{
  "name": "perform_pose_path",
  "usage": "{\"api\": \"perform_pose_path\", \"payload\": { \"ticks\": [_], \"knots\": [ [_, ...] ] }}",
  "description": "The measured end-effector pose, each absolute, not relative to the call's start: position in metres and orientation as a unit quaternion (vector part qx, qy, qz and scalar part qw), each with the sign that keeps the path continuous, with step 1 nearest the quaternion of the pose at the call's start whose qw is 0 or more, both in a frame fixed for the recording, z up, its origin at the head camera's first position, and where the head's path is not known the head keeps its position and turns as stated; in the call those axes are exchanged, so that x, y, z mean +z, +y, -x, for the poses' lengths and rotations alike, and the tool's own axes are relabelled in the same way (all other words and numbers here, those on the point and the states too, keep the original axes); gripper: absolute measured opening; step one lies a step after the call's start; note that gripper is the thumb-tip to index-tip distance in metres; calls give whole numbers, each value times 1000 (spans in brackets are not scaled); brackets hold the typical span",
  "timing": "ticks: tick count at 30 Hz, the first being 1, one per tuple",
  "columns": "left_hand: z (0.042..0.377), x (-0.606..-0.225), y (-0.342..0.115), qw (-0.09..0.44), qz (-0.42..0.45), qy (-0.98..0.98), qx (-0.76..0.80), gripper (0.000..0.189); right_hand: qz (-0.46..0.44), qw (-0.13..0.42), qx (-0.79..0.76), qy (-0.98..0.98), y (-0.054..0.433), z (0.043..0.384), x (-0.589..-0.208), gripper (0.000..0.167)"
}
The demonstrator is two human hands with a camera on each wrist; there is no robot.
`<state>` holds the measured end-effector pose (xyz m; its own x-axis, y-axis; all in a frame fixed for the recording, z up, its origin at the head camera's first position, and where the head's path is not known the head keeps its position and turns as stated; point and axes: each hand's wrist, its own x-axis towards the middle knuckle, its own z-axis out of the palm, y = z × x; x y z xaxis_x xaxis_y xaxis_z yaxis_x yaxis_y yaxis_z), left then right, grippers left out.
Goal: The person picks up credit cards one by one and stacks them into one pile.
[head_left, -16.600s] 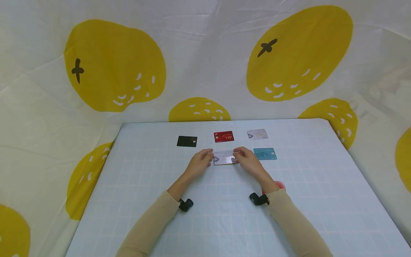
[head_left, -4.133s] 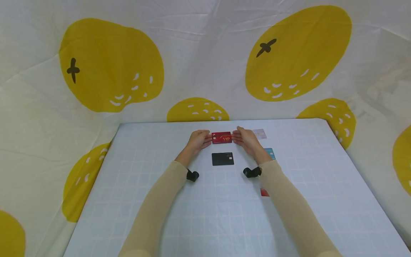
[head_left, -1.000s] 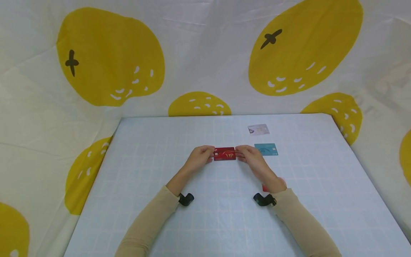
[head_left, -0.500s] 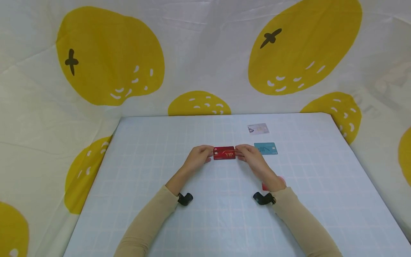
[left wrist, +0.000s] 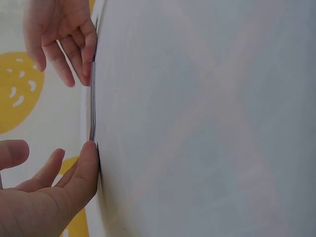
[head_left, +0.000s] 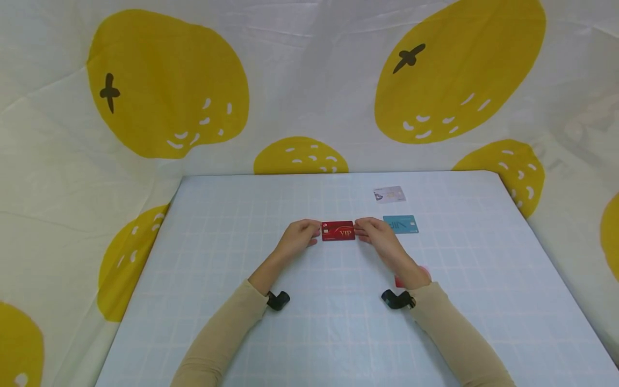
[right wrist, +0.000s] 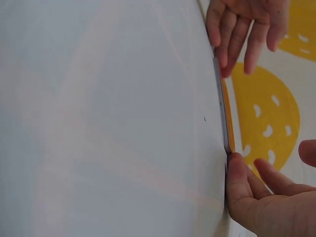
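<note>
A red VIP card (head_left: 338,230) lies face up at the middle of the table, on top of a thin stack of cards (left wrist: 92,108) whose layered edges show in both wrist views. My left hand (head_left: 296,237) is at the stack's left end, fingertips right at the short edge and thumb held apart. Opposite it, my right hand (head_left: 379,239) has its fingertips against the right end, the fingers fairly straight. Neither hand covers the card's face. The cards under the red one are hidden in the head view.
Right of my right hand lies a teal card (head_left: 406,224). Farther back is a silver card (head_left: 389,194). A red item (head_left: 399,282) with a rounded part shows partly from under my right wrist. A patterned cloth (head_left: 309,97) stands behind the table's far edge (head_left: 358,173).
Seconds ago the red card lay in the back row between both hands, with a black card at the middle. Now the red card covers that spot. The last second shows almost no motion.
</note>
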<state>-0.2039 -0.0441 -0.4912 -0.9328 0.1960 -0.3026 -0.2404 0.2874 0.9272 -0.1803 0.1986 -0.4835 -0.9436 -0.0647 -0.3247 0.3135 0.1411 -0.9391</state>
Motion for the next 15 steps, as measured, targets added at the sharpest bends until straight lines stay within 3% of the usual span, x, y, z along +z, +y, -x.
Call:
{"api": "perform_pose_path", "payload": {
  "ticks": [9, 15],
  "knots": [
    [208, -489, -44, 184, -4, 784, 593, 35, -93, 149, -646, 743, 203, 183, -483, 47],
    [223, -475, -37, 146, -68, 819, 551, 38, -80, 140, -624, 764, 216, 190, -477, 50]
  ]
}}
